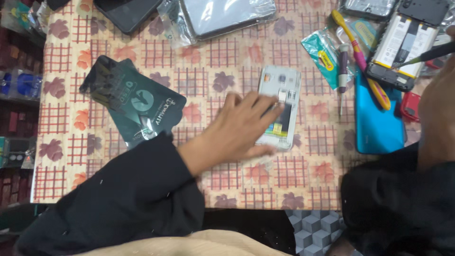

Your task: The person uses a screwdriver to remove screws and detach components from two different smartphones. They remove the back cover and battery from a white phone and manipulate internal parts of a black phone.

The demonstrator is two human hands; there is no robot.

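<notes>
The left hand (237,130) lies flat, fingers spread and slightly blurred, on the lower half of a white opened phone body with its back cover off (280,95), gripping nothing but pressing it to the checked, leaf-patterned tablecloth (189,80), seemingly to steady it near the table's middle. The right hand (436,118), at three o'clock, mostly leaves the frame (whether it closes on anything I cannot tell). At nine o'clock lies a dark green foil pouch (137,102); at two o'clock, a purple-handled screwdriver (342,71).
</notes>
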